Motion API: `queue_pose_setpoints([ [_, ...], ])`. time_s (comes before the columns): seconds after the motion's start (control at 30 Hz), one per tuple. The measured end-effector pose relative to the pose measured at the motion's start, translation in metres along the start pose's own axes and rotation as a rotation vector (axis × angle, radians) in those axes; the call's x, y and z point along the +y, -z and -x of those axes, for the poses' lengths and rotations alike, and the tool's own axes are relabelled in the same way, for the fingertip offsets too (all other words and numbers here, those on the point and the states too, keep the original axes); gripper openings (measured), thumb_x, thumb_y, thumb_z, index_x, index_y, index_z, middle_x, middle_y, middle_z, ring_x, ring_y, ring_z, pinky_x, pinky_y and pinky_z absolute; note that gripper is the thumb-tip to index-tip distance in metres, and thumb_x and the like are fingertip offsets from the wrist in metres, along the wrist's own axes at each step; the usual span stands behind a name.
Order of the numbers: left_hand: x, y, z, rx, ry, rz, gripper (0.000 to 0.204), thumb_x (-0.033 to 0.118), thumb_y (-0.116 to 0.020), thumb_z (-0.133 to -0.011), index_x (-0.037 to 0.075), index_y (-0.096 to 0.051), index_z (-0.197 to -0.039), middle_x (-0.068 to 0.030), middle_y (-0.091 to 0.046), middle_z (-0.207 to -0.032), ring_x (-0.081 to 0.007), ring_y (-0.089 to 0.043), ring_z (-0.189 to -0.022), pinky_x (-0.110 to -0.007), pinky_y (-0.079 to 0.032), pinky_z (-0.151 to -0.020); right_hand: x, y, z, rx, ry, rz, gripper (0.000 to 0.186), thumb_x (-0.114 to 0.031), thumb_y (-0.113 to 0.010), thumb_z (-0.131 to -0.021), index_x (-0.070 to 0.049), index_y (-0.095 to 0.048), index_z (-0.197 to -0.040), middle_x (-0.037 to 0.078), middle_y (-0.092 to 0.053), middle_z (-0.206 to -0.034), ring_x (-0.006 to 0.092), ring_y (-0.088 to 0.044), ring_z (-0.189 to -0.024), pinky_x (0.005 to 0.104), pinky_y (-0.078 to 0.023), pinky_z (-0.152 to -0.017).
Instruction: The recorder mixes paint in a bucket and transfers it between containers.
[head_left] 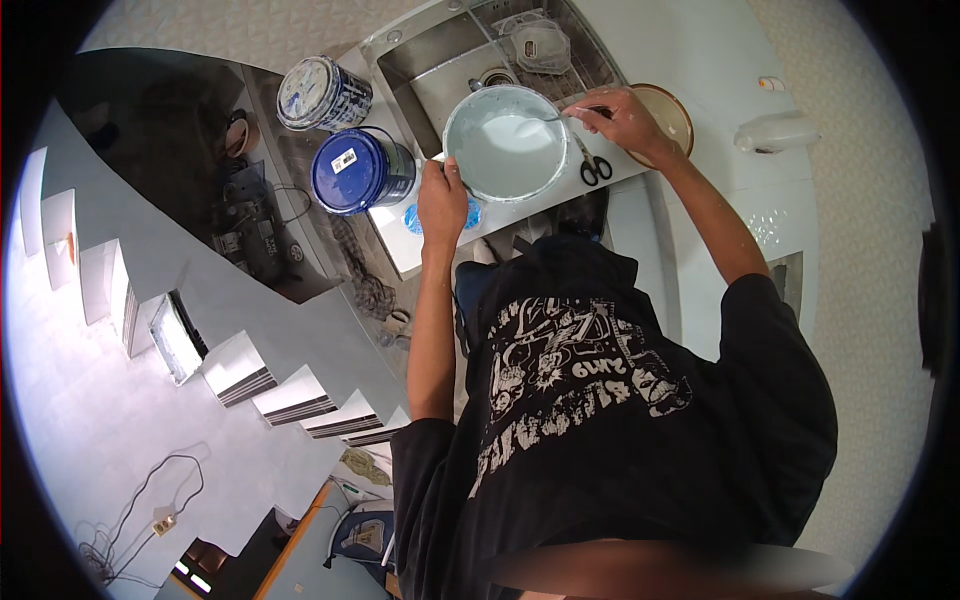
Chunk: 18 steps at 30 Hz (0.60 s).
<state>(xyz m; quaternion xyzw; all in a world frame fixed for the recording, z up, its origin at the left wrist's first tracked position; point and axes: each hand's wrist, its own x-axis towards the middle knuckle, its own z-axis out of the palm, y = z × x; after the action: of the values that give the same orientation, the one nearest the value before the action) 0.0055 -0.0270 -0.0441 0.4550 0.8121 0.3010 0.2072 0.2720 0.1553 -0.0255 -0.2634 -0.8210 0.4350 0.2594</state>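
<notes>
A round white tub (510,197) of pale, milky liquid stands at the counter's near edge, partly over the sink. My left hand (442,205) is closed on its left rim, with the thumb over the edge. My right hand (630,122) pinches a thin spoon-like utensil (553,118) at the right rim. Its tip reaches in over the liquid; its exact shape is hard to make out. Black-handled scissors (596,171) lie just below that hand. Behind the right wrist is a round, brown-rimmed plate or lid (684,112), partly covered. Something blue (474,212) shows beside my left hand.
Left of the tub are a blue lidded bucket (345,172) and a paint-spattered can (308,95). The steel sink (400,68) holds a clear plastic container (540,50). A translucent plastic item (775,134) lies on the right counter. Stair steps (235,368) rise at the left.
</notes>
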Motion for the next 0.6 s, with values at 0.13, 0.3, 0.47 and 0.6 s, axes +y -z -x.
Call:
queue_pose_setpoints([
  [0.13,-0.003,0.001,0.003,0.014,-0.022,0.001,0.037,0.032,-0.044,-0.103,-0.003,-0.051,-0.092,-0.0285,-0.061,-0.087,-0.0490,-0.058,-0.082,-0.054,-0.043,-0.070,-0.016,0.003,0.000,0.026,-0.066,-0.155,0.014,-0.008,-0.063,-0.094,-0.001,-0.074,-0.100,0.002,-0.061,-0.070,0.0083,-0.052,-0.063,0.0249,-0.044,-0.058],
  [0.3,-0.006,0.002,0.007,-0.011,0.021,-0.006,0.037,0.032,-0.045,-0.103,-0.003,-0.051,-0.092,-0.0290,-0.061,-0.089,-0.0495,-0.058,-0.083,-0.054,-0.043,-0.070,-0.014,0.003,0.001,0.027,-0.102,-0.202,0.014,-0.007,-0.064,-0.093,0.000,-0.073,-0.101,0.003,-0.061,-0.072,0.0079,-0.052,-0.064,0.0241,-0.044,-0.059],
  [0.47,-0.003,-0.001,0.002,0.018,-0.035,0.041,0.037,0.032,-0.045,-0.104,-0.002,-0.050,-0.092,-0.0291,-0.060,-0.083,-0.0493,-0.058,-0.082,-0.051,-0.044,-0.069,0.007,-0.002,0.005,0.005,-0.155,-0.114,0.015,-0.010,-0.064,-0.093,0.001,-0.072,-0.100,0.002,-0.062,-0.071,0.0075,-0.052,-0.063,0.0241,-0.044,-0.059],
  [0.6,-0.013,-0.003,0.003,0.057,-0.048,0.046,0.037,0.032,-0.046,-0.103,-0.003,-0.050,-0.092,-0.0285,-0.060,-0.083,-0.0483,-0.059,-0.081,-0.051,-0.044,-0.069,-0.016,-0.002,0.003,0.030,-0.201,-0.196,0.017,-0.012,-0.063,-0.094,0.002,-0.072,-0.098,0.001,-0.061,-0.069,0.0068,-0.051,-0.062,0.0239,-0.043,-0.058],
])
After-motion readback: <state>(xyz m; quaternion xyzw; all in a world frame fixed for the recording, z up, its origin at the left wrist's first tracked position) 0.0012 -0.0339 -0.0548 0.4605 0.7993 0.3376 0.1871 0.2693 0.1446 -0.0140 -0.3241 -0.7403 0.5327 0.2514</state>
